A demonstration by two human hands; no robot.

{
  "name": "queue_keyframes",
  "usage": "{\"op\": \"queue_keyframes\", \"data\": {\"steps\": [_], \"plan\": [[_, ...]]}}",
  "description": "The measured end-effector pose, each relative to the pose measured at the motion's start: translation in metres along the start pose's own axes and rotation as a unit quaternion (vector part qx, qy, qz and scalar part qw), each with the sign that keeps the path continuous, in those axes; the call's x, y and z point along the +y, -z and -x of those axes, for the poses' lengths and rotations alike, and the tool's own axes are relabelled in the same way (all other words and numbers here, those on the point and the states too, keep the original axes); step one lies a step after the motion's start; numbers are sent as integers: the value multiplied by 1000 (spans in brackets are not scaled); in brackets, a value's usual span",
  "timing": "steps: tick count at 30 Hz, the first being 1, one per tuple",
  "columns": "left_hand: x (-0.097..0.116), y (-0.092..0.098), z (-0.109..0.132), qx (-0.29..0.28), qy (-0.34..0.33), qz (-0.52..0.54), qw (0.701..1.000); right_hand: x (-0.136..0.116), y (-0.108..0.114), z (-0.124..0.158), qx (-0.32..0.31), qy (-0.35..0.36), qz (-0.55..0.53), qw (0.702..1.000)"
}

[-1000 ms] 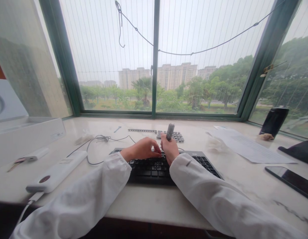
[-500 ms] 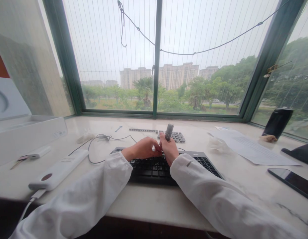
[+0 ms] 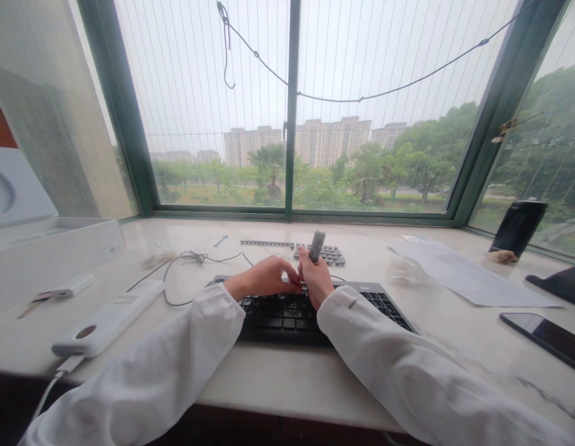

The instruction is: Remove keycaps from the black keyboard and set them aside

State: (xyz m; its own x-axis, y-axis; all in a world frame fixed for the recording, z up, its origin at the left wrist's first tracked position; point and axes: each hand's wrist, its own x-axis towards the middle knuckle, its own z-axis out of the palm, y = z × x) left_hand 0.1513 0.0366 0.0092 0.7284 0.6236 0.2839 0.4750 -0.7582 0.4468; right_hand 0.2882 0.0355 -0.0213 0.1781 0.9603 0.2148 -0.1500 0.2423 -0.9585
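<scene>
A black keyboard [image 3: 280,332] lies on the white stone ledge with both hands over its upper middle. My right hand [image 3: 316,277] is closed round a stubby grey-handled tool [image 3: 317,246], held upright with its top above the fist. Its lower end is hidden, so its exact kind cannot be told. My left hand [image 3: 271,276] has thumb and fingertips pinched together against the right hand, low over the keys. What they pinch is too small to make out. Beyond the keyboard lie loose keycaps [image 3: 334,256] in a block and a thin row of small keys [image 3: 265,243].
To the left are a white power bank [image 3: 106,319] with a plugged cable, a small white device [image 3: 71,286], an open white box [image 3: 83,244] and a tangled black cord [image 3: 194,255]. Rightward lie paper [image 3: 464,272], a phone [image 3: 545,339] and a black can [image 3: 520,229].
Both hands stay in nearly the same place over the keyboard. The handle in my right hand tilts very slightly; nothing else has visibly moved.
</scene>
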Motion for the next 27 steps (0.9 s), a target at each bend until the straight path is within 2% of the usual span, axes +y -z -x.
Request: {"op": "queue_keyframes", "data": {"steps": [6, 10, 12, 15, 17, 19, 23, 27], "plan": [[0, 4, 1, -8, 2, -3, 1000, 7, 3, -2, -24, 59, 87, 994], [-1, 8, 3, -13, 22, 0, 1000, 6, 2, -2, -26, 67, 126, 989], [-2, 8, 3, -13, 29, 2, 999, 4, 0, -3, -31, 48, 104, 993], [-1, 7, 3, -14, 38, 4, 999, 1, -1, -5, -17, -19, -8, 1000], [0, 6, 3, -15, 41, 7, 999, -2, -1, -4, -2, -59, -87, 994], [1, 4, 2, -14, 38, 12, 999, -6, -2, -3, 0, -68, -131, 989], [1, 2, 2, -10, 24, 17, 1000, -8, -1, 0, -20, -39, -118, 992], [0, 2, 2, -4, 12, 10, 1000, -4, 0, -2, -36, -4, -36, 999]]}}
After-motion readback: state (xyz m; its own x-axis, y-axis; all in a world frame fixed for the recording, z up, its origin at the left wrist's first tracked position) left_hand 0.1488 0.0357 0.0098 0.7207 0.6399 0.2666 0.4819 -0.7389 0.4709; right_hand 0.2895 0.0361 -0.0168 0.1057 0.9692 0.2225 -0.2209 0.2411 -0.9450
